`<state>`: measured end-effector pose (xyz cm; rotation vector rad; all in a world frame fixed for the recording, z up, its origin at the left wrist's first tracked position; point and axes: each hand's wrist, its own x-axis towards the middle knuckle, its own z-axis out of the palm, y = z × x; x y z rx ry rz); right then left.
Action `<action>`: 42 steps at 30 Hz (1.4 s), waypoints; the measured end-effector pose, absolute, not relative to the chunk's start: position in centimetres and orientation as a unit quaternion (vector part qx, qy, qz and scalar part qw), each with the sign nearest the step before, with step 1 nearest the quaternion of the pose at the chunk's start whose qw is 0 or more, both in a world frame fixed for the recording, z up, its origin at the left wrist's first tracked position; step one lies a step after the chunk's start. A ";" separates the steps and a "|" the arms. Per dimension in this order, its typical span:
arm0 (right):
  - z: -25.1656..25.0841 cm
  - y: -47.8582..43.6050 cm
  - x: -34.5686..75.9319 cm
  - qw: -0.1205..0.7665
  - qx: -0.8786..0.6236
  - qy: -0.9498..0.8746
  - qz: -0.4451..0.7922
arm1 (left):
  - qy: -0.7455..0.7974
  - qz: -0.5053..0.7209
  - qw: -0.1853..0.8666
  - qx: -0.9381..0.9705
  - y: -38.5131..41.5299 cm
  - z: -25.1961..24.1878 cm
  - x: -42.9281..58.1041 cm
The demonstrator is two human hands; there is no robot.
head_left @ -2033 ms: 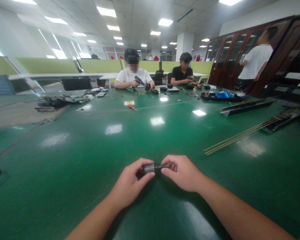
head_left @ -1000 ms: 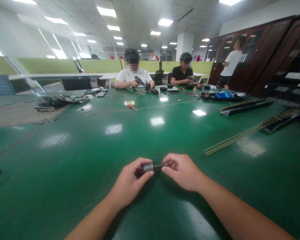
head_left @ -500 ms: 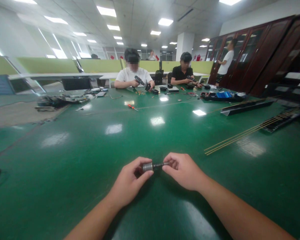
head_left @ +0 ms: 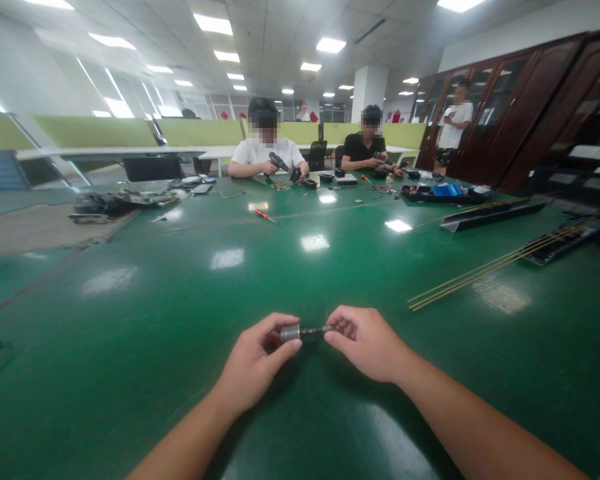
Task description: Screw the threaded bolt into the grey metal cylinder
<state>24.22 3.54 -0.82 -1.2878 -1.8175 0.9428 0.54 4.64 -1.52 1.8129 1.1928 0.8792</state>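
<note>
Between thumb and fingers, my left hand (head_left: 255, 360) grips a short silver-grey metal cylinder (head_left: 291, 333). A thin dark rod (head_left: 312, 331) runs from the cylinder's right end, roughly level, to my right hand (head_left: 363, 340). The fingertips of that hand pinch the rod's far end, which they partly cover. Whether rod and cylinder are one piece or two, I cannot tell. Both hands are close over the green tabletop (head_left: 260, 280).
An orange screwdriver (head_left: 264, 215) lies farther off. Thin brass-coloured rods (head_left: 480, 272) and a dark metal channel (head_left: 495, 216) are at right. Dismantled parts (head_left: 125, 199) lie far left. Two people sit opposite, one holding a power drill (head_left: 279, 161); another stands by the cabinets.
My left hand has shifted slightly left with the cylinder, and more of the dark rod shows between the hands. My right hand is nearly still. The standing person has turned.
</note>
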 end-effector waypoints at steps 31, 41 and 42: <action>-0.8 3.5 24.4 0.369 -0.489 -0.697 0.373 | 0.464 0.376 0.434 0.675 4.8 -1.6 0.4; -0.7 3.4 24.5 0.370 -0.493 -0.695 0.371 | 0.468 0.374 0.429 0.676 4.9 -1.8 0.2; -0.7 3.4 24.5 0.371 -0.492 -0.694 0.371 | 0.469 0.374 0.429 0.675 4.9 -1.8 0.2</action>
